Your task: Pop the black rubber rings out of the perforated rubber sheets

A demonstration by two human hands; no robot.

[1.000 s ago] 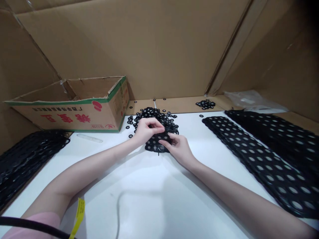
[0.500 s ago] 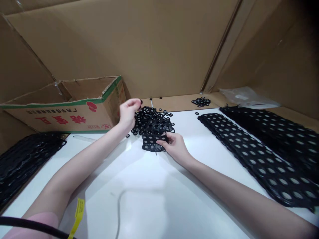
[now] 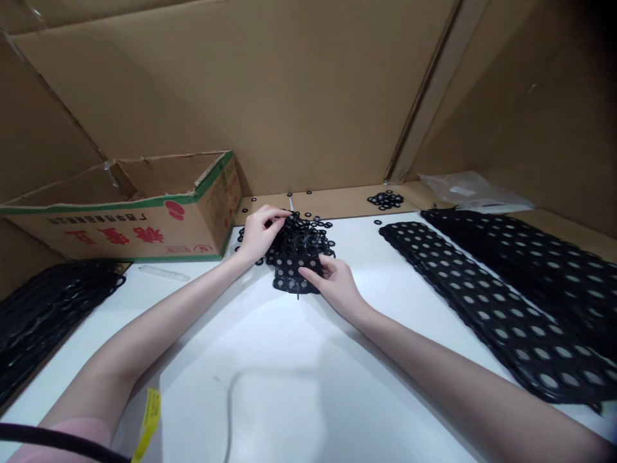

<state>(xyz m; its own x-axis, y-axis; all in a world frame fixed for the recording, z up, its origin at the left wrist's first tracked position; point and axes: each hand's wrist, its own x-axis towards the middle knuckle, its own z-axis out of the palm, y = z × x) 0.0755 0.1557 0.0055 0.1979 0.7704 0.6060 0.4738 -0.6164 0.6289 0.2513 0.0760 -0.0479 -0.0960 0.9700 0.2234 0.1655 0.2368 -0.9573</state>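
In the middle of the white table lies a small black sheet with rows of round holes (image 3: pixel 288 272). My right hand (image 3: pixel 340 283) grips its right edge between thumb and fingers. Behind and partly under the sheet spreads a heap of loose black rings (image 3: pixel 321 223). My left hand (image 3: pixel 260 236) is closed at the heap's left side, thumb and fingers pinched at its back; what the fingertips hold is too small to make out. A thin white stick (image 3: pixel 291 203) stands just beyond those fingertips.
A cardboard box (image 3: pixel 193 222) stands at back left. Two long black holed sheets, one nearer (image 3: pixel 477 296) and one farther (image 3: pixel 540 257), lie on the right. Black sheets (image 3: pixel 53 308) are stacked at left. A small ring pile (image 3: pixel 385 200) and plastic bag (image 3: pixel 470 188) lie behind.
My left hand has moved right and slightly down from the heap's back left, bringing its fingertips close to the white stick. My right hand keeps its grip on the sheet.
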